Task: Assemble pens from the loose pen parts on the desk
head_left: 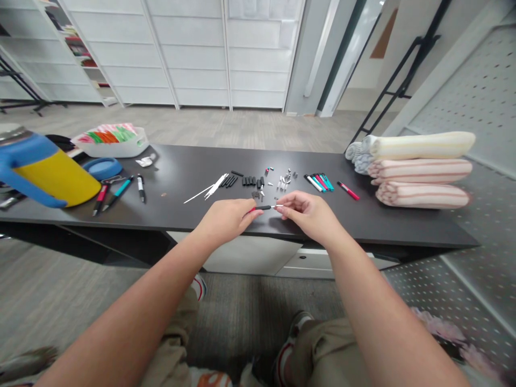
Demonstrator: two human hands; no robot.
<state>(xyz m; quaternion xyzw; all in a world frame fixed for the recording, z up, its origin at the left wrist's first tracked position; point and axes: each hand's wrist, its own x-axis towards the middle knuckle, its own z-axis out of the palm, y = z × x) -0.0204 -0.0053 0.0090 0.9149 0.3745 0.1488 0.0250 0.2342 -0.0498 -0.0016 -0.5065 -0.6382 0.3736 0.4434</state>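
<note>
Over the table's front edge, my left hand (229, 217) is closed around a pen (264, 208) with a red barrel and black grip, its tip pointing right. The thumb and fingers of my right hand (310, 212) pinch a small pale piece at that tip; I cannot tell whether it is joined to the pen. Just beyond my hands lie loose pen parts: white refills (216, 186), thin black tubes (229, 181), black grips (250, 181), small springs (256, 194) and pale tips (282, 184). Further right are coloured barrels (320, 183) in white, teal, red and black.
A red pen (348, 191) lies near rolled towels (421, 169) stacked at the right. On the left of the dark table (181, 161) are several pens (118, 193), a blue-and-yellow jug (52, 169), a blue ring-shaped thing (102, 168) and a white basket (133, 148) of coloured packets.
</note>
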